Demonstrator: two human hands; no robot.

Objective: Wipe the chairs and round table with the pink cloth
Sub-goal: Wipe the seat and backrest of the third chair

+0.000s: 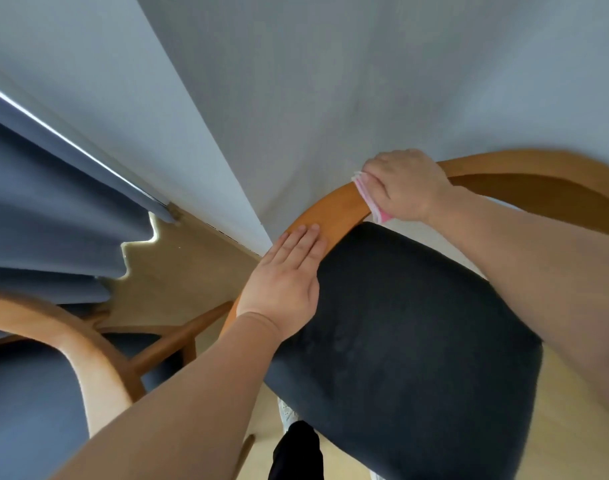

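Along the backrest: a curved wooden rail (334, 206) arcs round the far side of the chair (545, 181), behind its seat (417, 341).
Right hand (405, 185): lies on top of the rail, fingers curled over its far edge, gripping the cloth against the wood.
Cloth (367, 199): pink and bunched under the right palm. Only a strip shows at the hand's left and near edges, draped on the rail just above the seat's back corner.
Left hand (285, 271): flat on the rail's left bend, fingers straight and pressed together, holding nothing. It is near the cloth but apart from it, with bare wood between.
Seat: dark padded fabric, with both forearms reaching across it.
Second chair (88, 344): just to the left, with a like wooden frame and a blue-grey seat.
Curtain (54, 220): blue-grey folds hanging at the left, hem just above the floor.
Wall (330, 81): pale grey, behind both chairs.
Floor (178, 271): beige, visible between curtain and chairs.
Leg (296, 452): black trousers and a pale shoe at the lower edge, beside the seat's front.
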